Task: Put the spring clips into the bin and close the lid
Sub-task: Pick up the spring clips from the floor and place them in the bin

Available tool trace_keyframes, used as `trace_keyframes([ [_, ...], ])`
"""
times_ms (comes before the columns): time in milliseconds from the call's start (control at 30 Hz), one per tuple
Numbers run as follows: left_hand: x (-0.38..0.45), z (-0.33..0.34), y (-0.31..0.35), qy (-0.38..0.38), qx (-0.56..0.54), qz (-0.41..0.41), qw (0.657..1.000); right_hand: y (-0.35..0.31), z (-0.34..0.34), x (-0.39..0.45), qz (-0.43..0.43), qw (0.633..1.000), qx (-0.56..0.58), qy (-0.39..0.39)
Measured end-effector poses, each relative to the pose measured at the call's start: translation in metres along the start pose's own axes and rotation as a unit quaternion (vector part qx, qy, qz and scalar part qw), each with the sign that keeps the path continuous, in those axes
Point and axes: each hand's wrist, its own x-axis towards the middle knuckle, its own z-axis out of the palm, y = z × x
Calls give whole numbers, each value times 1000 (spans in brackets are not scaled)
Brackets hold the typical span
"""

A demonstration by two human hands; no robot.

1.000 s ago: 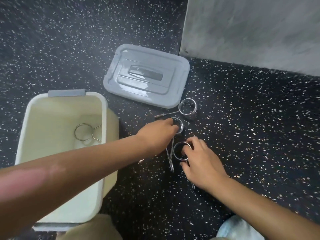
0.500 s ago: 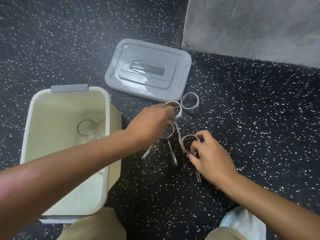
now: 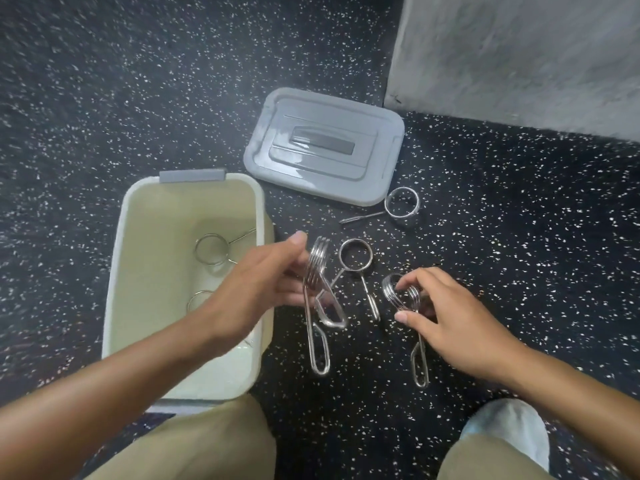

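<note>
Bin sits just left of my L hand, lid off; 2 clips inside, poss. more hidden by forearm. L fingers pinched on clip coil, legs hang down, long axis vertical. Btwn hands: 1 clip on floor. R hand fingers clamped on clip. 1 clip far side, beside lid. L nearer bin.

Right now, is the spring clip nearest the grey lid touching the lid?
Apart. The head view shows a strip of speckled floor between the spring clip's ring and the grey lid's near edge.
</note>
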Motion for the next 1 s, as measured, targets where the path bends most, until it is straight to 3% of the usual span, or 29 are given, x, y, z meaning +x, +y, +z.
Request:
trace_keyframes([
  [133, -26, -4, 2, 14, 26, 15, 999, -14, 6, -4, -21, 1000, 0, -15],
  [500, -58, -60, -1, 203, -53, 101, 973, -36, 18, -2, -50, 997, -22, -48],
  [633, -56, -78, -20, 270, -97, 43, 957, -42, 26, 1, -45, 998, -18, -49],
  [800, -29, -83, -60, 362, -232, -102, 897, -51, 36, 1, -33, 998, -19, -52],
  [1000, 5, -93, -96, 401, -190, -173, 879, -64, 46, 3, -35, 996, -31, -74],
])
